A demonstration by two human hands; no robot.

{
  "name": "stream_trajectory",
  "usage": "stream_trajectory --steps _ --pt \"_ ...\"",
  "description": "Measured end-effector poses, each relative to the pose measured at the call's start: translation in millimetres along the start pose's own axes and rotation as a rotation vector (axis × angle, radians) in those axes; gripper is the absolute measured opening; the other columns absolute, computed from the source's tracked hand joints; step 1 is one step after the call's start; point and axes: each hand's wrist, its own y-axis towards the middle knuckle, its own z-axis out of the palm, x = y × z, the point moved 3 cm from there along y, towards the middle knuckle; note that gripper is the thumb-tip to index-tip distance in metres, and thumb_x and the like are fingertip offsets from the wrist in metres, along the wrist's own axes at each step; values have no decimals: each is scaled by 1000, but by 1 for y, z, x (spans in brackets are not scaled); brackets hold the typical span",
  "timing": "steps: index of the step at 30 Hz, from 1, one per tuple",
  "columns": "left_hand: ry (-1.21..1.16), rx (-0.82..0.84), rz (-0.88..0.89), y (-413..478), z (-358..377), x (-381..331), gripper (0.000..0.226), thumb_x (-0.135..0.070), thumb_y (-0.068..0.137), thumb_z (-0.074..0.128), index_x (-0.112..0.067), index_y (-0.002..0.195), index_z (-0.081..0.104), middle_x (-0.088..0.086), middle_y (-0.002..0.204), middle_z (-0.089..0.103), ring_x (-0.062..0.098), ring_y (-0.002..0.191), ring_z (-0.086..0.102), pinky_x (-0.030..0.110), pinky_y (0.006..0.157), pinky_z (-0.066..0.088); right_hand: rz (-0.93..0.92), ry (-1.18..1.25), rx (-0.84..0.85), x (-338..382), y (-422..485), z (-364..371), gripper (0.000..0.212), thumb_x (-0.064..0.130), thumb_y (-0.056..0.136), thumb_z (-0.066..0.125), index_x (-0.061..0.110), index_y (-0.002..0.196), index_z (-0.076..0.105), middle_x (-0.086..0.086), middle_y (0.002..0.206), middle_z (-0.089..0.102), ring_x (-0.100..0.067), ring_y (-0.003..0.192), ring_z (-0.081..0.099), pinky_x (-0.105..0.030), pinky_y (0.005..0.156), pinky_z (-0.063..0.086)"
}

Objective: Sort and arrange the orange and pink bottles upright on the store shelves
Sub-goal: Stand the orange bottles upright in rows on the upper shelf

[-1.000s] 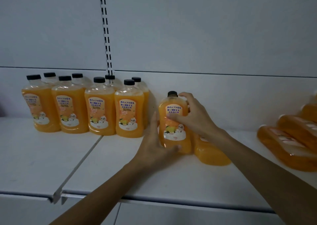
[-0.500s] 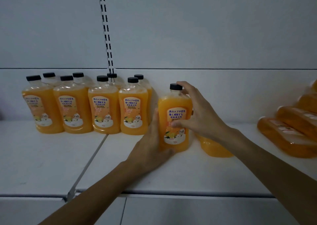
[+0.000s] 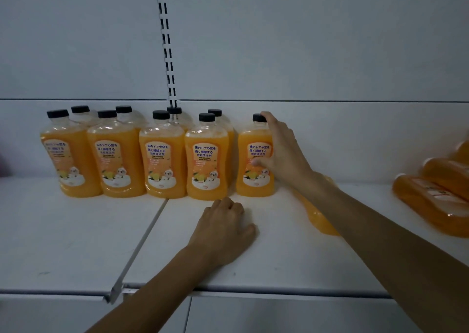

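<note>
An orange bottle [image 3: 253,166] with a black cap stands upright on the white shelf [image 3: 76,231], just right of a group of several upright orange bottles [image 3: 162,160] in two rows. My right hand [image 3: 281,150] wraps its right side, fingers on the cap and label. My left hand [image 3: 223,228] rests on the shelf in front of the row, fingers curled, holding nothing. Another orange bottle [image 3: 319,218] lies on its side under my right forearm.
Several more orange bottles [image 3: 436,195] lie on their sides at the right end of the shelf. A slotted upright rail [image 3: 166,43] runs up the back wall. A seam [image 3: 142,238] splits the shelf into two boards. A pink shape shows at the far left edge.
The bottle was pushed back and set upright in line with the front row. My left hand let go of it and dropped onto the shelf. My right hand stayed on it.
</note>
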Motion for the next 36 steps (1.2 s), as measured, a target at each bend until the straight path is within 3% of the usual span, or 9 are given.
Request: stream_trajectory --steps 7,11,16,20,24,28,30,33,36 --pt "-20 -11 5 1 0 0 46 -45 95 38 -15 128 49 1 129 48 14 115 43 28 100 39 13 -45 -57 -6 18 19 96 13 72 81 27 146 20 -11 132 30 -25 124 36 -34 98 45" --pt "-5 -5 2 1 -1 0 46 -44 95 39 -15 130 48 1 129 48 13 116 44 27 100 38 5 -245 -67 -9 22 17 98 27 71 81 27 147 18 -9 136 36 -27 124 37 -40 93 46" --pt "82 2 -1 0 -6 -7 45 -43 95 38 -15 129 48 1 129 49 16 114 46 28 97 38 -11 -136 72 -15 20 1 101 35 77 75 32 150 6 -6 137 36 -25 124 40 -39 92 43" --pt "98 -36 51 1 -8 -12 39 -36 96 40 -17 129 49 -1 129 51 13 113 48 24 95 38 111 -108 167 -47 11 -30 84 45 86 63 30 150 11 -12 140 39 -27 129 37 -41 101 38" --pt "-139 -25 -28 9 -4 -26 37 -34 94 47 -18 127 53 -3 129 54 12 115 50 23 97 41 371 -201 355 -91 -10 -55 81 59 85 54 14 147 26 -14 147 37 -30 132 38 -45 104 38" --pt "-420 -8 -87 32 5 -63 51 -47 91 49 -17 132 49 0 133 53 14 119 50 30 100 42 538 -135 501 -110 -40 -38 80 72 81 44 18 140 36 -10 141 45 -30 126 44 -45 103 39" --pt "-545 92 -128 42 12 -87 69 -61 86 47 -17 139 39 2 138 49 18 122 48 33 100 41 574 -30 467 -111 -48 -30 66 66 85 44 20 133 44 -6 130 52 -26 116 50 -41 99 42" --pt "-627 178 -145 47 21 -115 103 -87 57 32 -22 137 37 2 137 50 24 120 49 42 101 41 604 57 383 -110 -52 -35 52 54 89 48 18 126 48 -5 120 56 -23 106 54 -36 90 44" --pt "-699 156 -187 49 24 -118 92 -81 61 38 -22 133 41 0 132 52 22 116 50 41 101 40 594 94 310 -109 -55 -39 44 48 91 48 15 119 53 -6 117 59 -22 100 55 -31 80 42"
